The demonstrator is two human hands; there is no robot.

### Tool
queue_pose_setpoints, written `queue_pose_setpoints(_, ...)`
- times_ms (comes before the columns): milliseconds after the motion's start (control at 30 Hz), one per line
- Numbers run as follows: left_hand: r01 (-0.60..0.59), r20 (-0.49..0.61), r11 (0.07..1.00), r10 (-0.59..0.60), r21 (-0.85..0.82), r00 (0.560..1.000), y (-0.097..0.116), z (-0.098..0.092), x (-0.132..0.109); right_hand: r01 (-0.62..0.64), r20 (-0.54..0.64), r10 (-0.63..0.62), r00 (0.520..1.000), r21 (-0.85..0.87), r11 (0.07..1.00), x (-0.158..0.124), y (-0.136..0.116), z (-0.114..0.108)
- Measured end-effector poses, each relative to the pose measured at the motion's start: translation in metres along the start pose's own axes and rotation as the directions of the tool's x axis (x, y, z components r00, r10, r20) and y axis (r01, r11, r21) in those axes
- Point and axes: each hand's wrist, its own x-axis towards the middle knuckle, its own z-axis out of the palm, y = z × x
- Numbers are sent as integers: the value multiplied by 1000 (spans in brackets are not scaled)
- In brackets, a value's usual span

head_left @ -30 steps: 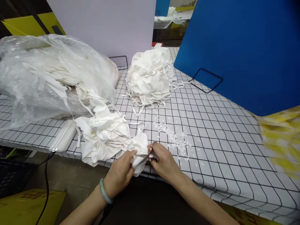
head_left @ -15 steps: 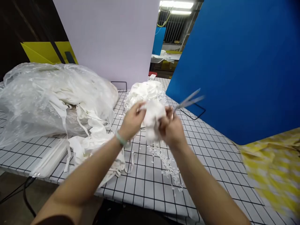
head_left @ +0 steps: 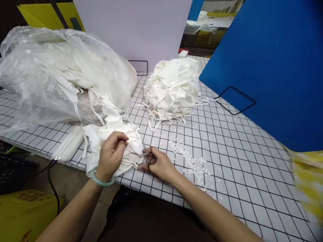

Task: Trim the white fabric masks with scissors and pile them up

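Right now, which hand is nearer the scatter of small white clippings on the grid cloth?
Right. The right hand rests on the table just left of the clippings; the left hand is farther left, pinching the near fabric pile.

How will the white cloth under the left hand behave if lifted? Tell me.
Probably floppy: the white cloth lies crumpled in soft folds under the left hand. Likely light, being thin. Its loose strips may trail and snag on the pile beside it.
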Motion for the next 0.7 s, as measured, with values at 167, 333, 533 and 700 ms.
queue_pose_setpoints(167,-78,172,994,90,-77,981,5,-2,-28,41,-66,-52,996,-159,986,-32,0,8)
queue_pose_setpoints(333,586,604,754,-328,-296,726,17,25,-69,-73,47,61,997,300,951,-87,-19,-21)
queue_pose_setpoints(533,688,569,492,-393,-534,723,23,22,-7,-55,243,-99,965,556,829,-131,-39,-16)
queue_pose_setpoints(700,348,1,842,-382,-412,924,5,-17,51,-59,293,-133,947,564,824,-136,-34,-10)
